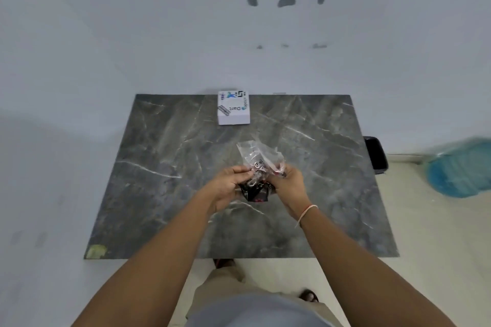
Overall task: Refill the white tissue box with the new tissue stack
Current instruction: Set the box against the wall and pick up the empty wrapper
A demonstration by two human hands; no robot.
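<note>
Grey marble tabletop [164,156]: a dark, white-veined slab pushed against a pale wall, seen from above by the person standing at its near edge; a yellowish patch [97,250] marks its near-left corner.
Left hand [225,186]: raised over the middle of the table, fingers curled round the left side of a crumpled plastic packet, thumb pressed on top of it.
White tissue box [233,108]: sits at the far edge of the table, against the wall, well apart from both hands; its top shows printed logos and the word "Dart" upside down to the camera. Its opening cannot be made out.
Plastic packet [259,167]: clear film above, black with red print below, held between the two hands just above the tabletop; the upper film stands loose and crinkled. Whether tissues are inside cannot be told.
Right hand [288,183]: closed on the right side of the packet, fingertips pinching the film near a red strip; a thin pale thread band [307,214] circles the wrist.
Black object [376,154]: sits beyond the table's right edge, near the floor.
Blue shape [459,170]: blurred, at the far right on the cream floor.
</note>
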